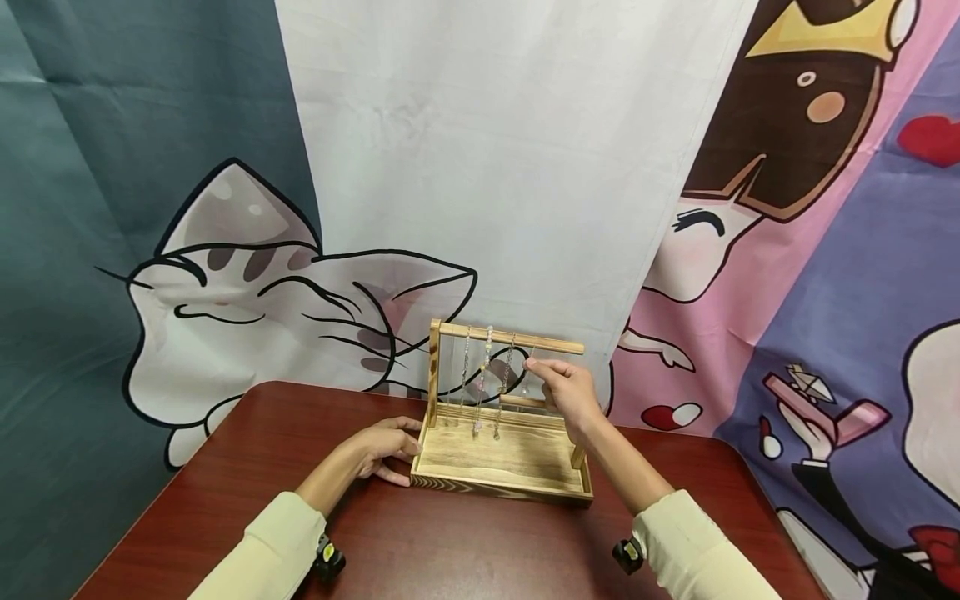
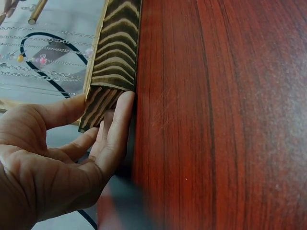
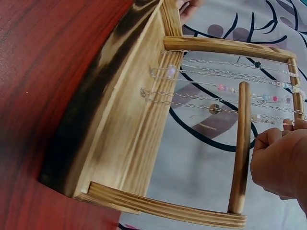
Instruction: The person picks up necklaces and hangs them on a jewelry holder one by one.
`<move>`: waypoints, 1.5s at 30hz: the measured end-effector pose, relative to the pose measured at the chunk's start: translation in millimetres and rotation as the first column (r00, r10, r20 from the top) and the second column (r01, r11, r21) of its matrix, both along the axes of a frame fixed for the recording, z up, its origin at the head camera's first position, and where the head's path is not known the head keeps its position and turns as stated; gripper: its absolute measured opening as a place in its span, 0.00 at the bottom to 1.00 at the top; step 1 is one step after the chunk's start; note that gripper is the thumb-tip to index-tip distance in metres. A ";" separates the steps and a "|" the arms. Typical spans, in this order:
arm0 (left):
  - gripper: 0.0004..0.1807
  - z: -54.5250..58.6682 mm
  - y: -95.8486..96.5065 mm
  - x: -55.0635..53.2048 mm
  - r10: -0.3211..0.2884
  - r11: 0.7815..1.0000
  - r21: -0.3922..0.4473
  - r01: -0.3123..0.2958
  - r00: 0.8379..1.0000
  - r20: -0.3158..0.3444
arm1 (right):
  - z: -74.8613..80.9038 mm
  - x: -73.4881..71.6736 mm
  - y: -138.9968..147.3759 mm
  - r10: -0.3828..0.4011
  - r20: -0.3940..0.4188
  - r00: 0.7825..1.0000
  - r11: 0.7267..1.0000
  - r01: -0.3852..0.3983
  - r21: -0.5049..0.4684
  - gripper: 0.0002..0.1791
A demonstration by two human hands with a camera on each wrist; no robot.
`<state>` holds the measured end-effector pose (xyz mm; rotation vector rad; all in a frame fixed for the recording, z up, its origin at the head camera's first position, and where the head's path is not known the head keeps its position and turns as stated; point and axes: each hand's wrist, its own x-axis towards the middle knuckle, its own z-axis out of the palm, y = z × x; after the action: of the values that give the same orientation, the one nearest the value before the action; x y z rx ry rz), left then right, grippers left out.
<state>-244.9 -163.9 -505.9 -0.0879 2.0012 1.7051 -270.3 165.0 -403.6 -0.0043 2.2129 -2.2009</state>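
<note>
A wooden jewelry stand (image 1: 495, 475) with a tray base stands on the table. Several necklaces (image 1: 480, 375) of chain and beads hang from its upper bar (image 1: 517, 337). My left hand (image 1: 386, 450) grips the tray's left end; in the left wrist view, the thumb lies on the rim and the fingers (image 2: 117, 127) against the dark-grained outer side. My right hand (image 1: 570, 396) is raised just below the upper bar, where thumb and forefinger pinch a thin necklace (image 1: 532, 354). In the right wrist view, the right fingertips are partly hidden behind the hand.
A shorter, lower bar (image 3: 243, 143) juts from the stand's right post, close to the right hand. The reddish-brown table (image 1: 465, 550) extends around the stand. Behind it hangs a printed cloth (image 1: 487, 167) with cartoon figures.
</note>
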 end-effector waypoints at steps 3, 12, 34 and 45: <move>0.35 0.1 -0.1 -0.2 0.003 1.000 0.002 -0.003 1.000 0.005 | -4.1 0.8 0.1 -0.002 0.004 1.000 1.000 0.002 0.007 0.18; 0.35 0.3 -1.5 0.7 0.006 1.000 -0.001 -0.006 1.000 0.002 | -11.7 2.8 1.5 0.017 0.039 0.999 0.999 -0.016 -0.029 0.25; 0.34 -0.8 -0.8 -3.4 0.006 1.000 0.003 -0.006 1.000 0.006 | -21.5 17.6 21.6 -0.020 0.019 1.000 0.996 0.022 -0.092 0.05; 0.34 0.8 -4.8 1.1 0.020 1.000 0.011 -0.020 1.000 -0.013 | -19.5 37.4 31.3 -0.011 0.021 1.000 0.996 0.013 -0.090 0.04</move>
<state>-243.7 -168.7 -505.2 -0.0932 2.0061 1.7332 -232.9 196.3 -423.1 0.0300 2.1078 -2.2943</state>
